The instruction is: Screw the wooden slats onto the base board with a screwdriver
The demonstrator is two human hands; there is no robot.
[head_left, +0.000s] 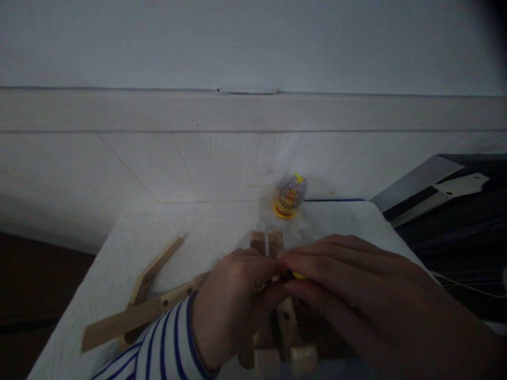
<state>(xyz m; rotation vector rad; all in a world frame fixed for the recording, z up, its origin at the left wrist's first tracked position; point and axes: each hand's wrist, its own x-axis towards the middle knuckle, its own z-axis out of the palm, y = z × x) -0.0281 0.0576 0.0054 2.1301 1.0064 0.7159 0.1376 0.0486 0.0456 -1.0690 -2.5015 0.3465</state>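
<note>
Above the near part of the covered table, my left hand [237, 301], in a striped cuff, is closed with its thumb and forefinger pinched together. Its fingertips meet those of my right hand [352, 290], which is closed around a small yellow and black piece [295, 275], mostly hidden, so its kind does not show. Beneath both hands lie wooden slats with drilled holes, one slat [288, 322] running toward me between two block ends. What my left fingers pinch is covered by the hand.
Joined wooden strips [130, 322] lie on the left of the white-covered table [190, 227]. A small clear container with a yellow base [291, 198] stands by the back wall. On the right are dark items with a metal bracket [461, 186].
</note>
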